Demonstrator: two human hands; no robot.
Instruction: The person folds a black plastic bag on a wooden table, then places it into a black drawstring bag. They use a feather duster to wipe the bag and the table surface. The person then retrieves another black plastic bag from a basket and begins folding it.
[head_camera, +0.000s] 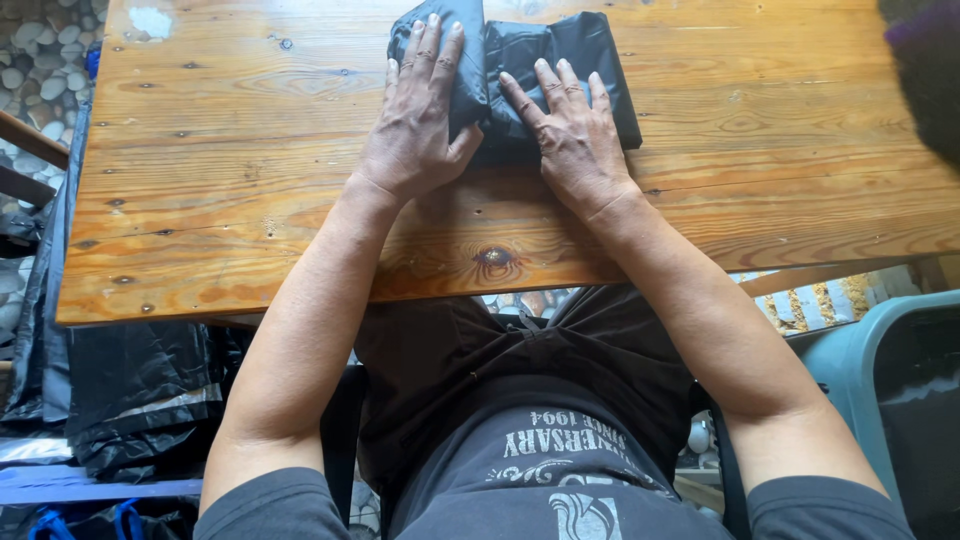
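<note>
Where the frame's left edge cuts it off, we make out only part of a heap of crinkled black plastic sheeting (130, 390) below the knotty varnished wooden table (250, 200). Our left hand (420, 110) lies flat, fingers slightly spread, on the folded black plastic bag (580, 50) at the table's far edge; its top is cropped. Our right hand (565, 125) presses beside it, fingers apart. A teal plastic bin (850, 360) shows partly at right.

Wooden table (230, 150): bare boards lie open left and right of the folded black plastic bag (575, 60), which occupies the far centre. Left hand (418, 120) and right hand (565, 135) press flat on it. Dark object (925, 70) crowds the far right corner.
</note>
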